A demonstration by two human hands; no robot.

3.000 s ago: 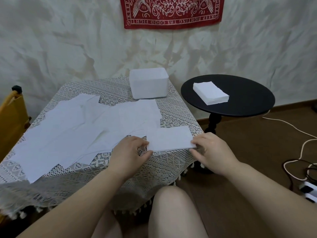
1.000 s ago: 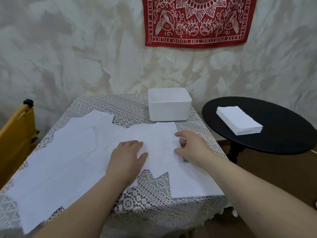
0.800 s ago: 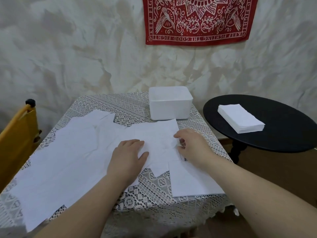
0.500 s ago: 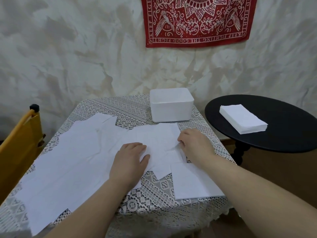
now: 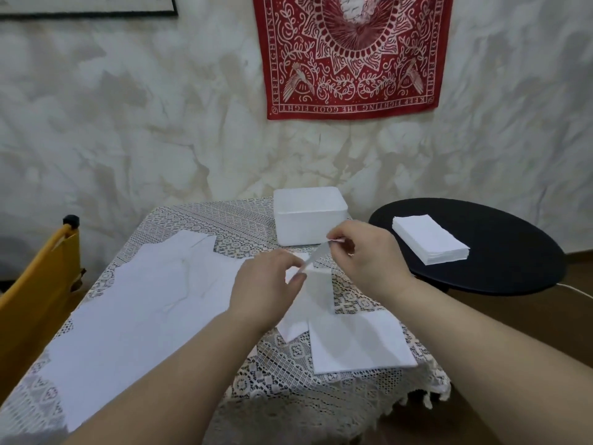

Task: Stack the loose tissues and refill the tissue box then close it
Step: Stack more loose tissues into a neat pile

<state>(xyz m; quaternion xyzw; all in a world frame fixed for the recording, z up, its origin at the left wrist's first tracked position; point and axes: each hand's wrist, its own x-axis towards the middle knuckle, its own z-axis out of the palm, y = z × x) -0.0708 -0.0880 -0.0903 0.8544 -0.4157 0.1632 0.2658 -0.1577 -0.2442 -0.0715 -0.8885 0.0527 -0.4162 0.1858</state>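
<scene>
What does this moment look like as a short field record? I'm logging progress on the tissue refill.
left hand: pinches lifted tissue
right hand: pinches the same tissue's upper edge
loose tissues: spread flat across lace tablecloth
single tissue: flat near table's front right corner
tissue box: white, at table's far edge
neat stack: on black round table

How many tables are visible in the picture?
2: the table with a lace cloth in front of the person, and the round black table to its right.
</scene>
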